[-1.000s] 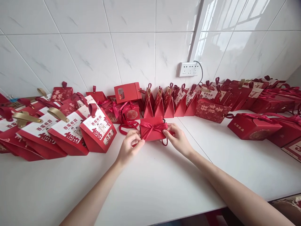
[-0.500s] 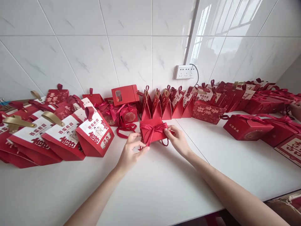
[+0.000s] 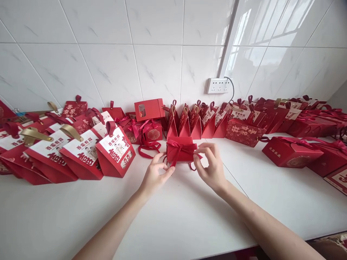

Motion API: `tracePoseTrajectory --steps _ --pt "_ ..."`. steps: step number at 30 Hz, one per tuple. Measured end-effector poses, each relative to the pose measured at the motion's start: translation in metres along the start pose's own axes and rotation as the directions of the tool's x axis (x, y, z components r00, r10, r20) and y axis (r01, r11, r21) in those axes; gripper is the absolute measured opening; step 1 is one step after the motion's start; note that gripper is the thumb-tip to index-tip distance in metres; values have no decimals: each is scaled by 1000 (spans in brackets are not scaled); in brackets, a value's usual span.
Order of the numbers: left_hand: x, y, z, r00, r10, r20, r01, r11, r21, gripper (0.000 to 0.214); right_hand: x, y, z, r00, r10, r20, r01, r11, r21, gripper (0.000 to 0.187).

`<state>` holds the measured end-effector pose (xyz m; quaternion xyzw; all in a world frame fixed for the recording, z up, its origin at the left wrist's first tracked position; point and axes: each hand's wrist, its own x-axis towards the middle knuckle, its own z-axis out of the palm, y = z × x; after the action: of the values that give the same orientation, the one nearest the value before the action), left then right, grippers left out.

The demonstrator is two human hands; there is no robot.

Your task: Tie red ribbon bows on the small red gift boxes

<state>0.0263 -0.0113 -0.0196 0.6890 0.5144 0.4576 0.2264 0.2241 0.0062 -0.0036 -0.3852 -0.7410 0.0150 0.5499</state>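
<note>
A small red gift box [image 3: 187, 157] lies on the white table in front of me, with a dark red ribbon [image 3: 180, 147] tied in a bow across it. My left hand [image 3: 155, 176] is at the box's left front corner, its thumb and a finger closed around the hanging left tail of the ribbon. At the right side, my right hand [image 3: 211, 169] pinches the ribbon's other tail between thumb and finger. A twisted cord handle [image 3: 192, 166] shows partly under the box near that hand.
Red-and-white gift boxes with strap handles [image 3: 115, 151] stand in rows at the left. Several narrow upright boxes [image 3: 184, 124] line the back. Larger ribboned boxes [image 3: 292, 151] fill the right side. A power strip [image 3: 219, 86] hangs on the tiled wall.
My right hand has turned and risen slightly, drawing the right ribbon tail outward. My left hand stays by the box's corner. The whole view has shifted slightly. A hand at the far right edge is gone.
</note>
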Motion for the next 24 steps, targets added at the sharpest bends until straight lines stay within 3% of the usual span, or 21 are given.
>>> tracePoseTrajectory --steps 2,4,6,8,10,12,14,17,20,24 --pt "0 2 1 999 -35 4 35 999 6 33 -3 -8 -1 975 -22 222 10 998 54 23" --pt "-1 4 1 998 -58 20 58 998 13 33 -6 -12 2 879 82 470 -131 989 73 36" --pt "-1 6 1 998 -46 43 45 999 29 31 -8 -14 8 766 187 615 -312 945 101 42" --pt "-2 7 3 998 -5 67 1 999 52 28 -10 -13 15 705 237 669 -482 851 207 43" --pt "-4 7 6 995 42 94 -49 996 75 25 -11 -12 21 684 271 677 -595 744 304 43" --pt "-5 6 8 990 75 117 -85 993 84 22 -11 -12 24 676 304 671 -642 690 334 42" --pt "-6 5 8 989 72 128 -81 994 69 22 -11 -12 23 681 312 663 -638 698 326 39" --pt "-4 2 4 997 -46 56 49 998 -48 30 -9 -11 19 672 294 680 -621 725 299 38" --pt "0 0 -1 979 -180 -92 157 964 -216 29 -8 -10 15 595 189 781 -612 737 288 34" --pt "3 4 -2 984 -147 -96 111 944 -310 78 -9 -10 13 509 -7 861 -584 732 351 30"
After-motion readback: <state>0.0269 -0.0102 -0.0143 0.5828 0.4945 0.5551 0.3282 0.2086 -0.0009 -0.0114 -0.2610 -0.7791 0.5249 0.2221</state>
